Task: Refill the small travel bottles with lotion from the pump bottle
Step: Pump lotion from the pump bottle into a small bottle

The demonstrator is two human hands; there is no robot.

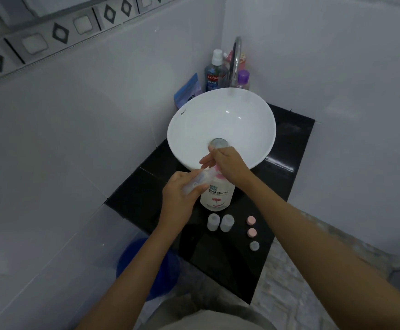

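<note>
The left hand (182,194) has its grip curled round a small clear travel bottle (200,183), tilted so its mouth points toward the top of the pump bottle (217,192). The held bottle looks translucent and soft-edged with blur; whether lotion is inside cannot be told. The pump bottle stands upright on the black worktop (287,172) just in front of the white basin (220,125), near the worktop's middle. It is white with a pink top, dark lettering and a reddish mark low on its label. The right hand (227,165) rests over the pink pump head (218,168), fingers bent down on it; the head is mostly hidden, so the exact grip is uncertain, though it seems to be pressing.

Toward the worktop's near edge stand two more small frosted bottles (220,222), uncapped, side by side. To their right lie three round caps (252,232) in a row, two pink and one grey, apart from each other.

At the back corner, behind the basin, a mouthwash bottle (214,76), a chrome tap (236,60) and a purple-capped bottle (243,79) partly overlap.
</note>
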